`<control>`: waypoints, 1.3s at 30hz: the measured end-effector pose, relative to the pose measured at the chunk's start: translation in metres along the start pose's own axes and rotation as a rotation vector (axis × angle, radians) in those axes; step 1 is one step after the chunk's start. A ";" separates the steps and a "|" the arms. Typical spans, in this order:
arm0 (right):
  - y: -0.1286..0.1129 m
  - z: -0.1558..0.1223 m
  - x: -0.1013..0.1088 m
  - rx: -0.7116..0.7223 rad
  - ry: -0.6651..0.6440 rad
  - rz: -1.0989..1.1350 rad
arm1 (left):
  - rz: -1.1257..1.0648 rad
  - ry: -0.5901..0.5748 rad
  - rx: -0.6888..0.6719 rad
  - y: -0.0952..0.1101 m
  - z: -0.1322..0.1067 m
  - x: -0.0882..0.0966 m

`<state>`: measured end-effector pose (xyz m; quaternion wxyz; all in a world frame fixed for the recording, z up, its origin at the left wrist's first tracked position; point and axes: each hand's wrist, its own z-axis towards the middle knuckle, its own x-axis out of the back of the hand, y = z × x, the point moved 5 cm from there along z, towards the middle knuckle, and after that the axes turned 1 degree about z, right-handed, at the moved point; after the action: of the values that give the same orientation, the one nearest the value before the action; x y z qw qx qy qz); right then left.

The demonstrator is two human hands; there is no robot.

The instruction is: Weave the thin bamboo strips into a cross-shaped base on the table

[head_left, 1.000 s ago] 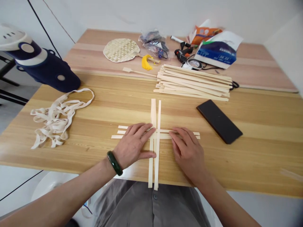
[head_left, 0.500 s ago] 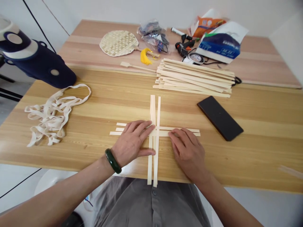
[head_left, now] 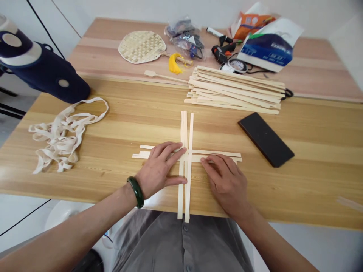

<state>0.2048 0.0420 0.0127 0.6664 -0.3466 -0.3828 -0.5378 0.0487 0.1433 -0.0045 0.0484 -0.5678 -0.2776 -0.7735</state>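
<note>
Pale flat strips, bamboo or thin wood, cross on the table in front of me. Several upright strips (head_left: 190,130) run towards my body, their near ends jutting over the table edge. Crosswise strips (head_left: 195,158) pass left to right among them. My left hand (head_left: 159,166) lies spread over the crossing, fingertips and thumb pressing on the upright strips and hiding part of the weave. On the right, my right hand (head_left: 227,181) has its thumb and forefinger pinched together at the near edge of the lowest crosswise strip, the other fingers curled over its right end.
Behind lies a pile of strips (head_left: 235,90). A black phone (head_left: 266,139) is at right, a heap of white ribbon (head_left: 68,132) and a blue bottle (head_left: 53,73) at left. Farther back are a woven fan (head_left: 141,47), yellow tassel (head_left: 175,63), glue gun (head_left: 224,51) and tissue pack (head_left: 266,51).
The lowest crosswise strip has shifted away from me, narrowing its gap to the strip beside it. Both hands keep nearly the same places; the view has tilted slightly.
</note>
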 end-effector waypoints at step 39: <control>0.001 0.059 -0.068 0.226 -0.349 0.329 | -0.134 0.055 0.089 0.003 0.000 0.006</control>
<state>0.1895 0.1243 -0.0196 0.7031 -0.4151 -0.4882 -0.3082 0.0480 0.1421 0.0025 0.0294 -0.5238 -0.3474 -0.7772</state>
